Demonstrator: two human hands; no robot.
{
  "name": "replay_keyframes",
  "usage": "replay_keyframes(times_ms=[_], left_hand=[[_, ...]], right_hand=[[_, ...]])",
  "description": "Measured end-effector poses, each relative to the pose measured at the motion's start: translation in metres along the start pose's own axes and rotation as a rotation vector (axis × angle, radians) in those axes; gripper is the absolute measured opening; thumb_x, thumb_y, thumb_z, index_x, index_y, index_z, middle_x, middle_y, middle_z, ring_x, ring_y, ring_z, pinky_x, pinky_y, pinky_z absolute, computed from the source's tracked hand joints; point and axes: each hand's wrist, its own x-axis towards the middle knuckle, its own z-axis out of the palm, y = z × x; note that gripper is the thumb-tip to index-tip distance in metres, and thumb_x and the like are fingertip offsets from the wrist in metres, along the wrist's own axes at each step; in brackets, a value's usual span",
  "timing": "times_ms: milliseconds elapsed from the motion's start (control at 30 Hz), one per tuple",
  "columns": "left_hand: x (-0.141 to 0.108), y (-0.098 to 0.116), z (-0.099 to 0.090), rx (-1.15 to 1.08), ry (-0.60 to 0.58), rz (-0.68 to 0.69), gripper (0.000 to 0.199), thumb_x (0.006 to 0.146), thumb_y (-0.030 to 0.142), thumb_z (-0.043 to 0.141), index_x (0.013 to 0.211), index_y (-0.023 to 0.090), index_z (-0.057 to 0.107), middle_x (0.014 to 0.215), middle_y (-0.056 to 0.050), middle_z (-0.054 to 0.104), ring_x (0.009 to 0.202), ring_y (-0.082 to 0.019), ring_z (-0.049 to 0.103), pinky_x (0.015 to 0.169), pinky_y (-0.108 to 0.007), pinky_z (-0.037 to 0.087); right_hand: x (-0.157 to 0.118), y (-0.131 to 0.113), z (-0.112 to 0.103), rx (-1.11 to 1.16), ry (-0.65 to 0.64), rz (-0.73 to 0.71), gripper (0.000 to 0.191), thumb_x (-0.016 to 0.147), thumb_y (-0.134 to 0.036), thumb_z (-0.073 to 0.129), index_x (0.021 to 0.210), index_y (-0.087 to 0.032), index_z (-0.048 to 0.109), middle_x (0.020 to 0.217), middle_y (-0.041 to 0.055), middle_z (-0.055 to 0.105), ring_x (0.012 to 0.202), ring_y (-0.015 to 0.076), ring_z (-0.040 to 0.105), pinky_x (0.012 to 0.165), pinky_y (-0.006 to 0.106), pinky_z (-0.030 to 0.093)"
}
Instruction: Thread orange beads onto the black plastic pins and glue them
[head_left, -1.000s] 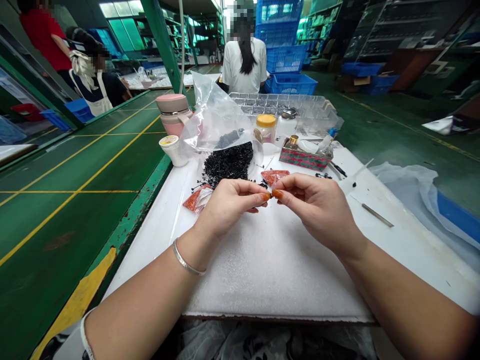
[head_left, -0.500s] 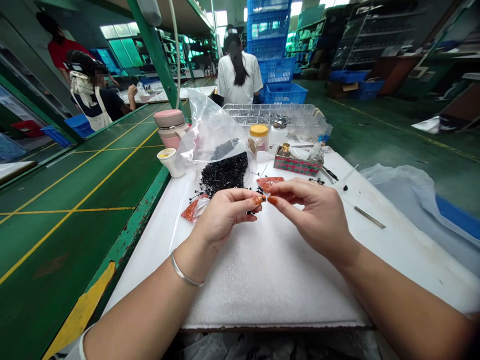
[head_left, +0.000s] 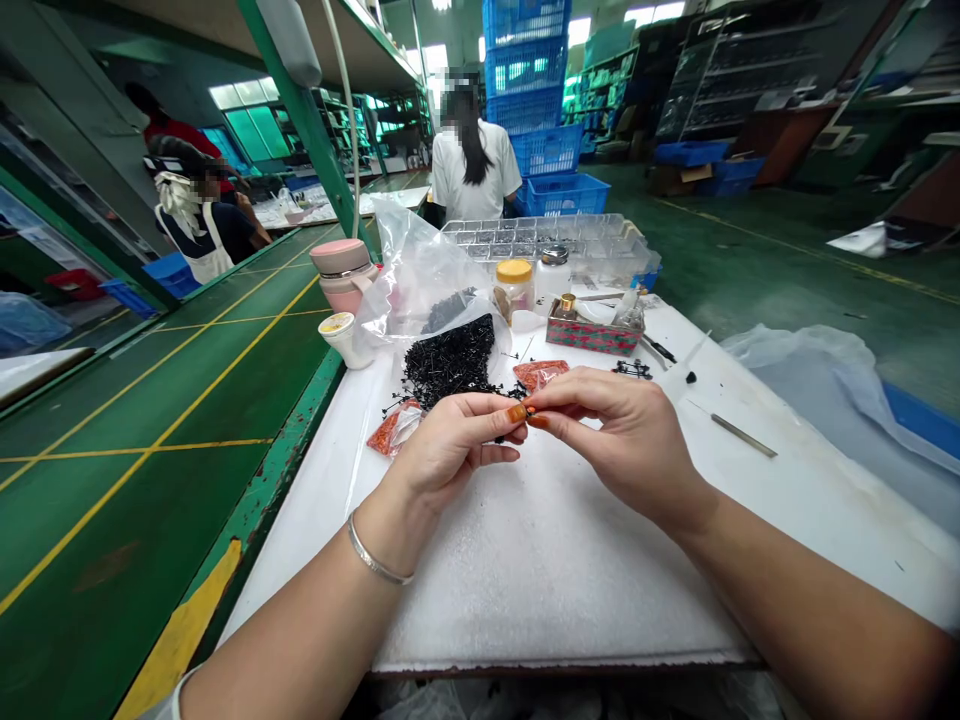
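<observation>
My left hand and my right hand meet above the white work surface. My left thumb and fingers pinch a small black part, mostly hidden. The fingertips of my right hand close on a tiny orange piece against it. Behind my hands lies a pile of small black stemmed parts on clear plastic. One bag of orange pieces rests left of the pile, another orange bag just behind my fingertips.
Farther back stand a pink cup, a white tub, a yellow-lidded jar, a patterned box and a clear compartment tray. A metal-handled needle tool lies right. A green belt runs left; people sit beyond.
The view has shifted slightly, so the table sits a little lower. My fingertips have come closer together around the small parts. The person in white has turned their head left.
</observation>
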Motion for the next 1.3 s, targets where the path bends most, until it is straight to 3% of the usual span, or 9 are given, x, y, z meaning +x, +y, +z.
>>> replay_keyframes(times_ms=[1300], left_hand=[[0.0020,-0.0014,-0.0021,0.033,0.010,-0.014,0.017,0.068,0.024,0.083,0.078,0.013,0.076,0.075,-0.003,0.065,0.070,-0.008,0.059,0.062,-0.019,0.049]], right_hand=[[0.0006,-0.0037,-0.0022,-0.045,-0.026,-0.006,0.010,0.081,-0.014,0.069,0.082,-0.020,0.076,0.075,0.0006,0.074,0.065,0.0132,0.064,0.070,0.029,0.050]])
